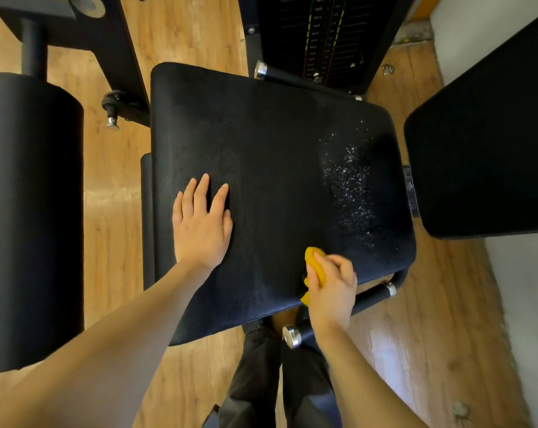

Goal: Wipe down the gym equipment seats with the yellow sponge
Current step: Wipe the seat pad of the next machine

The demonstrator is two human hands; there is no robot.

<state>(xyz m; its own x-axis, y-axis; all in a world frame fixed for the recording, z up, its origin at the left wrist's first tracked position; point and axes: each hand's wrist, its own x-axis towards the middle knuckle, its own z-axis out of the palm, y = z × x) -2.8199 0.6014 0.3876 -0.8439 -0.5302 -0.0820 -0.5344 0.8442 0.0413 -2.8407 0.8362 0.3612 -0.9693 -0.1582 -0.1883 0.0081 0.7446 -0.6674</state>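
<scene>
Two hands on black seat: left hand flat; right hand grips yellow sponge; weight-stack numbers unreadable.

Looking up past my seat, I see the weight stack carries columns of small pale numbers beside green, yellow and red marks, but they are too tiny and blurred for me to read. No other text, label or brand shows anywhere.
</scene>
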